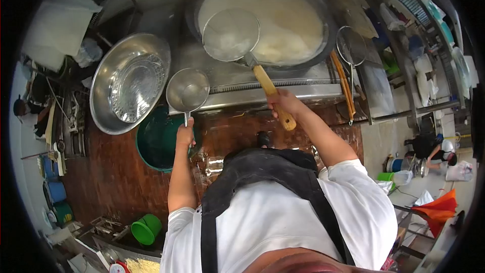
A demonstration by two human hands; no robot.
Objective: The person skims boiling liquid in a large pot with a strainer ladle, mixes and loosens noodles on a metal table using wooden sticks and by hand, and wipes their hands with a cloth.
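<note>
My right hand is closed round the wooden handle of a large round skimmer. The skimmer's mesh head hangs over the left edge of a big wok full of pale, foamy, steaming liquid. In my left hand is the metal handle of a smaller ladle; its round bowl is held above the left end of the steel stove edge. Whether the ladle's bottom is solid or perforated I cannot tell. Left of the ladle stands a wide, shiny metal basin.
Below the basin a dark green tub stands on the wet brown tiled floor. A wire strainer and long wooden sticks lie right of the wok. A green bucket is behind me at left. Other people are at the far sides.
</note>
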